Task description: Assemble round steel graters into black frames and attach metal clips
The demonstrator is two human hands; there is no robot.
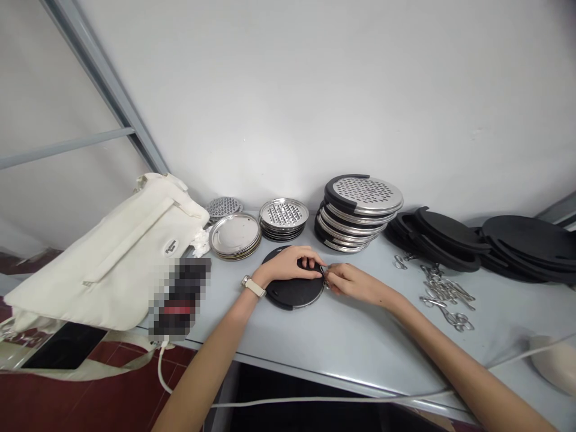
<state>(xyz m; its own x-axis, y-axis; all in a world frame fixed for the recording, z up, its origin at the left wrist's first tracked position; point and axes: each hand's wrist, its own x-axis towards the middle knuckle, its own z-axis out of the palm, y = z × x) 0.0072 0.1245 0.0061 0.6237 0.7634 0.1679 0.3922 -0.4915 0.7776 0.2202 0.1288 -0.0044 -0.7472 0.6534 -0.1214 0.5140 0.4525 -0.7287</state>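
A round black disc [293, 291] lies flat on the grey table [342, 342] in front of me. My left hand [288, 264] rests on its far edge with the fingers curled over the rim, holding it down; a watch sits on that wrist. My right hand [348, 281] is at the disc's right edge, its fingers pinched on a small metal wire clip [324, 275] where it meets the disc.
Behind stand a stack of assembled grater discs [357, 210], stacks of perforated metal plates [283, 219] and plain metal plates [234, 235]. Black discs [450, 237] pile at the right, by loose wire clips [443, 294]. A white bag [121, 252] lies left; a white cable [315, 399] runs along the front edge.
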